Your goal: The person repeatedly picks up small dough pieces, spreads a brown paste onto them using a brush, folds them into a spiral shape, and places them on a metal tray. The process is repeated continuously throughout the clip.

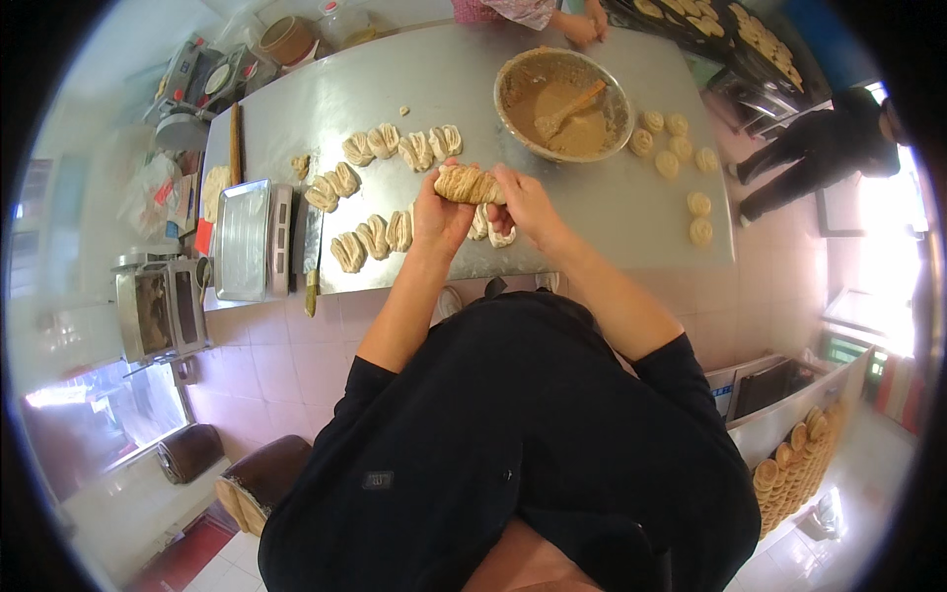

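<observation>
Between both hands I hold a twisted dough roll, streaked with brown paste, raised over the steel worktable. My left hand grips its left end. Around its right end curl the fingers of my right hand. Beneath them lie folded layered dough pieces in a row, partly covered by my hands. Farther back sits another row of folded dough pieces. A steel bowl of brown paste stands behind my right hand, with a wooden spatula resting in it.
Coiled dough rounds are grouped at the table's right. At the left stand a scale, a knife and a rolling pin. Across the table are a co-worker's hands. Trays of dough rounds lie beyond; another person stands right.
</observation>
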A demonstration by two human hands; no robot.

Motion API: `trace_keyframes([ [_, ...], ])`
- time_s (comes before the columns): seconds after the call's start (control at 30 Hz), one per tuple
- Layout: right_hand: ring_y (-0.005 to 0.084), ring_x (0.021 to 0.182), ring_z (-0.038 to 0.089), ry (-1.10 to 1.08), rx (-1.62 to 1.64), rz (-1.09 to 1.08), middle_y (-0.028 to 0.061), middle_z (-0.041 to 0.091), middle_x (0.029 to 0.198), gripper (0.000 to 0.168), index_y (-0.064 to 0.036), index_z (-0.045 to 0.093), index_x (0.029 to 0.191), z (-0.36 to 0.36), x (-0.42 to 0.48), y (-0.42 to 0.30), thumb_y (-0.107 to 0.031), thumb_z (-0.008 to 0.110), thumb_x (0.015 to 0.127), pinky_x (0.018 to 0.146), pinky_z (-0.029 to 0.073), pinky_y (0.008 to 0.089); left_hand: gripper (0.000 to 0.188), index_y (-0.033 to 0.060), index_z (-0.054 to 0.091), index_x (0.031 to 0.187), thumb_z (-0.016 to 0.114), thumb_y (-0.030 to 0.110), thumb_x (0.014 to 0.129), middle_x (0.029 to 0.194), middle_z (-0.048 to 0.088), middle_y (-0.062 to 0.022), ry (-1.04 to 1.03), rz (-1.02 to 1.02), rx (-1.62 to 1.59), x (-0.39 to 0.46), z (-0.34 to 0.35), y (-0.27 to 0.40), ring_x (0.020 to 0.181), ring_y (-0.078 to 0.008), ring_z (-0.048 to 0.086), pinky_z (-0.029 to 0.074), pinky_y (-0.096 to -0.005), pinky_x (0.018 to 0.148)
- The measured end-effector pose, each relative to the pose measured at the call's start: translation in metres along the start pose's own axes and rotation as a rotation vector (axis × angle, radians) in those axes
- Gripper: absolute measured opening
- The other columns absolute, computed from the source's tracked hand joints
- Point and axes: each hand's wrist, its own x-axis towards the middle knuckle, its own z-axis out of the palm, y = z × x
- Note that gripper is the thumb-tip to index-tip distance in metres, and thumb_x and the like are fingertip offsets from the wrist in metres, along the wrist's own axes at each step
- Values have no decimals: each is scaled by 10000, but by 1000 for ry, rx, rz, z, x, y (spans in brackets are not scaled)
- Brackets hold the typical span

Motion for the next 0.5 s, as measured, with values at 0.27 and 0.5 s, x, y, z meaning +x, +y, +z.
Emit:
trace_keyframes([
  [0.27, 132, 602, 611, 56, 142, 133, 101, 669, 816, 321, 18, 614, 1089, 3, -5, -22, -283, 643, 984, 570, 505, 305, 283, 43, 479, 1261, 412, 208, 1041, 1283, 562, -199, 27, -16, 41, -12, 23, -14, 1208, -324, 552, 451, -478, 1069],
  [0.5, 106, 570, 597, 133, -310, -386, 71, 647, 758, 304, 9, 636, 1081, -1, -6, -4, -282, 618, 1000, 508, 488, 279, 310, 43, 473, 1291, 435, 217, 1038, 1264, 569, -185, -31, -83, -245, 6, -3, -9, 1179, -332, 567, 459, -469, 1070],
])
